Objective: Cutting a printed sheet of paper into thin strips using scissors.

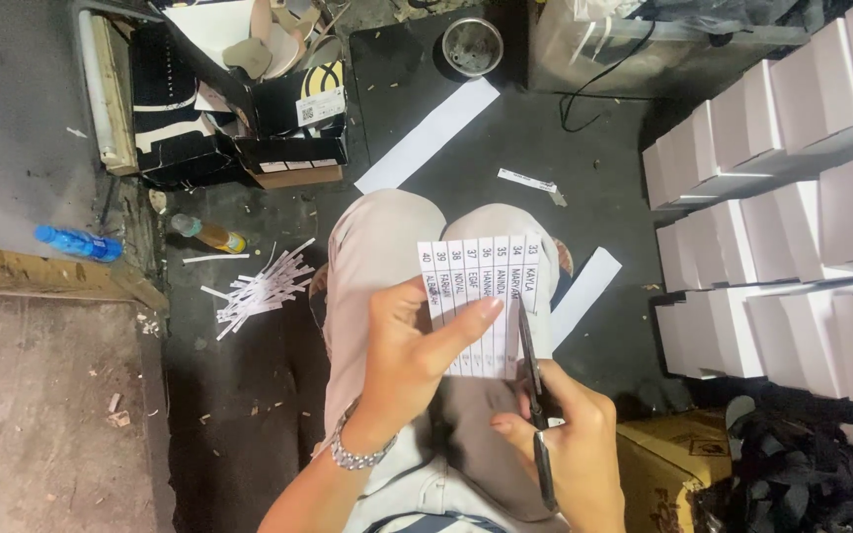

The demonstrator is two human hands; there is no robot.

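My left hand (412, 345) grips a white printed sheet (486, 296) divided into narrow columns, held upright over my knees. The thumb lies across the sheet's front. My right hand (560, 444) works a pair of black scissors (535, 395). Their blades point up along a column line near the sheet's right side, where one strip is partly cut free. A metal watch is on my left wrist (359, 454).
A pile of cut paper strips (261, 286) lies on the dark floor at left. Longer white paper strips (426, 133) lie ahead. Stacked white boxes (782, 217) fill the right. A black printed box (239, 109), two bottles (76, 242) and a metal cup (473, 44) stand beyond.
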